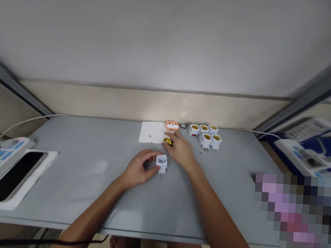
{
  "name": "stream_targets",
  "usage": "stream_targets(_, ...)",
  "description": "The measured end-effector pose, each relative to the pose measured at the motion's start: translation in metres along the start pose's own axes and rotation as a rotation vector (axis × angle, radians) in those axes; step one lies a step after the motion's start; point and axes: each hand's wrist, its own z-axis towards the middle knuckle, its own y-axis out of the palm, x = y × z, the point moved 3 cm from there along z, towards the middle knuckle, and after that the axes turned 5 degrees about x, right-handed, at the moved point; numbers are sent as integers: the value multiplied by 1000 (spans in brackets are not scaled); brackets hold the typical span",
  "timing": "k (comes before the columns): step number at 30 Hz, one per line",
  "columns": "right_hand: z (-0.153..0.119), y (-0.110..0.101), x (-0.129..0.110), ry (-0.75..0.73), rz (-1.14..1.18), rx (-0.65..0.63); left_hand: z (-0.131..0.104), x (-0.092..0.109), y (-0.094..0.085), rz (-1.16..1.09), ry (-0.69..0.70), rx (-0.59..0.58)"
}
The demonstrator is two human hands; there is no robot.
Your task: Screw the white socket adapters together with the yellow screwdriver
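Note:
My left hand (141, 170) pinches a small white plug-in lamp socket (161, 161) between thumb and fingers, low over the grey table. The socket's round opening faces up and shows a pale interior with dark parts inside; its pins point towards me. Beyond it, my right hand (180, 149) is curled around the yellow-and-black handle of a screwdriver (168, 141). A thin metal shaft shows past the far side of that hand, and the middle is hidden by the palm. Whether the screwdriver touches the table I cannot tell.
Several white sockets with gold-coloured inserts (206, 136) stand at the back right. A white paper (149, 127) holds tiny screws (150, 135), beside an orange animal-face case (172, 125). A phone (13, 175) and a power strip (6, 158) lie at the left.

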Motion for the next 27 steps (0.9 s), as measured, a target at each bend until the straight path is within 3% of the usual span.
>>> stream_targets(9,-12,-8,1,18,55,-40,-1,0,1,29,11,38)
stream_targets(16,-16,-40,-9,54,352,30,-1,2,1,37,22,33)
stream_targets(23,-27,-50,-20,-33,276,-218,-2,2,1,36,31,46)
stream_targets(27,-27,-47,-23,-52,239,-284,-1,4,1,52,32,48)
